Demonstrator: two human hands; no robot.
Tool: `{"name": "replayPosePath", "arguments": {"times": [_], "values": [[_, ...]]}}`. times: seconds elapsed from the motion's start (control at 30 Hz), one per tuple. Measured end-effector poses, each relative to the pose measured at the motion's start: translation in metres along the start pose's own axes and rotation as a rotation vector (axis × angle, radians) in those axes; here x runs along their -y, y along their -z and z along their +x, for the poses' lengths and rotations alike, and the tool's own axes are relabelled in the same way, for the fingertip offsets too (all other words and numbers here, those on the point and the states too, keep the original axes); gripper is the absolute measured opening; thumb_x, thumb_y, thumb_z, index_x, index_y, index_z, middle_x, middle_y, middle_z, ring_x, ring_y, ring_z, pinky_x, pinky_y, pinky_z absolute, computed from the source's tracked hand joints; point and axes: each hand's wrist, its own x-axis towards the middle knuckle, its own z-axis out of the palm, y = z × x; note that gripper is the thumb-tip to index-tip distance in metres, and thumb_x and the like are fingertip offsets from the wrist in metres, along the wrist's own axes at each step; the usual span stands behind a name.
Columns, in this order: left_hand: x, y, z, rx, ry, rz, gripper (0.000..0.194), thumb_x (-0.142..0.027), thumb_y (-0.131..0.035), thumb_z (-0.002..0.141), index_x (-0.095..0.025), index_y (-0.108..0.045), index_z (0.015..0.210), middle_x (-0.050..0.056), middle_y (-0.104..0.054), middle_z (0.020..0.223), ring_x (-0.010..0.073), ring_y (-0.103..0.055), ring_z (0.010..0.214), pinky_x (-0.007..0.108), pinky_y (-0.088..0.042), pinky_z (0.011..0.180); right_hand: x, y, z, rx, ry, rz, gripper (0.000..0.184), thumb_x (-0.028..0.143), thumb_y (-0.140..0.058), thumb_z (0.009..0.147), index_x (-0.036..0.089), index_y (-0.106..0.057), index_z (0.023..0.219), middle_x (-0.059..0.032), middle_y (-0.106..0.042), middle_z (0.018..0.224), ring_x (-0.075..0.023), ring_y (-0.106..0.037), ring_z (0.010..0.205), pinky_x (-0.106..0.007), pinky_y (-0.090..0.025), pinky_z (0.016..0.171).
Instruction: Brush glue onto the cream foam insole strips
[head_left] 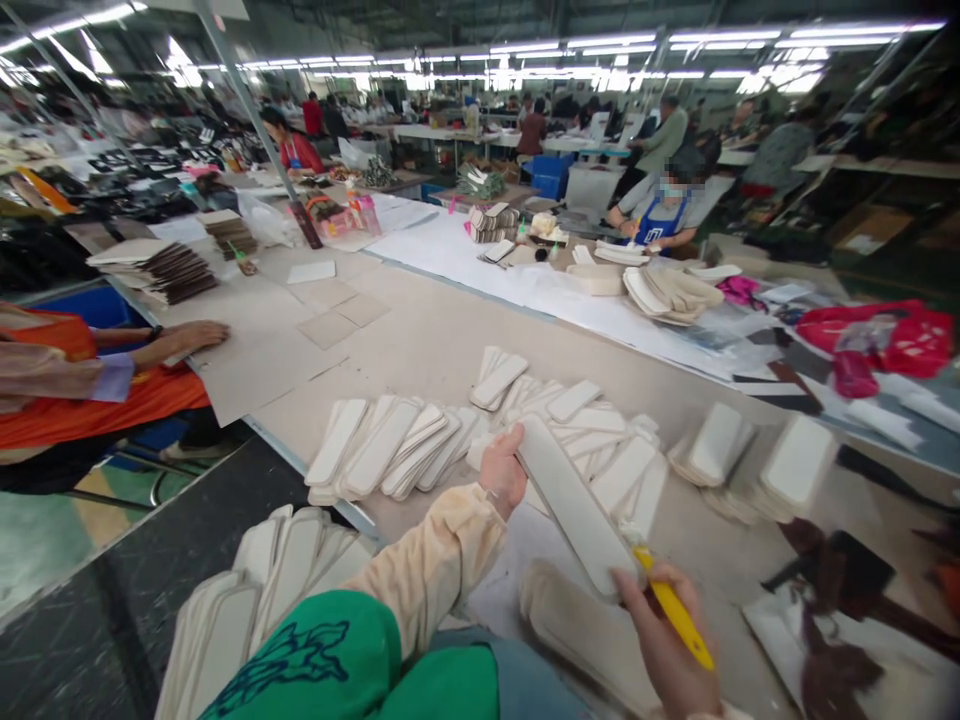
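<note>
My left hand point(501, 470) grips the far end of a long off-white insole piece point(574, 505) held above the table. At its near end, my right hand point(664, 640) holds a yellow brush point(675, 612) whose tip touches the piece. Fanned rows of similar insole pieces point(397, 450) lie on the table just beyond my left hand. Another stack of pieces point(255, 590) rests near my lap at the lower left.
Small stacks of pieces point(757, 460) lie to the right. A dark glue-stained area point(832, 590) sits at the right front. A person's hand point(196, 335) in an orange sleeve rests on cardboard sheets at left. Another worker point(660, 215) sits across the long table point(450, 340).
</note>
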Motion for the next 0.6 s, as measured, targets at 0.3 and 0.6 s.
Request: {"name": "replayPosePath", "arguments": {"times": [0.3, 0.6], "values": [[0.000, 0.001, 0.006, -0.113, 0.030, 0.039, 0.011, -0.015, -0.058, 0.084, -0.016, -0.063, 0.074, 0.004, -0.068, 0.067, 0.0175, -0.067, 0.075, 0.032, -0.050, 0.086, -0.008, -0.002, 0.004, -0.041, 0.018, -0.036, 0.048, 0.060, -0.073, 0.057, 0.024, -0.053, 0.082, 0.0046, -0.059, 0.059, -0.0155, -0.056, 0.053, -0.026, -0.045, 0.050], [-0.005, 0.008, 0.018, -0.149, 0.106, -0.018, 0.011, -0.011, -0.054, 0.086, -0.011, -0.063, 0.080, 0.007, -0.070, 0.076, 0.0190, -0.067, 0.091, 0.033, -0.049, 0.093, 0.001, -0.010, -0.006, -0.046, 0.105, 0.055, 0.042, 0.054, -0.073, 0.064, 0.023, -0.050, 0.081, 0.0071, -0.049, 0.057, -0.0103, -0.045, 0.050, -0.022, -0.037, 0.048]]}}
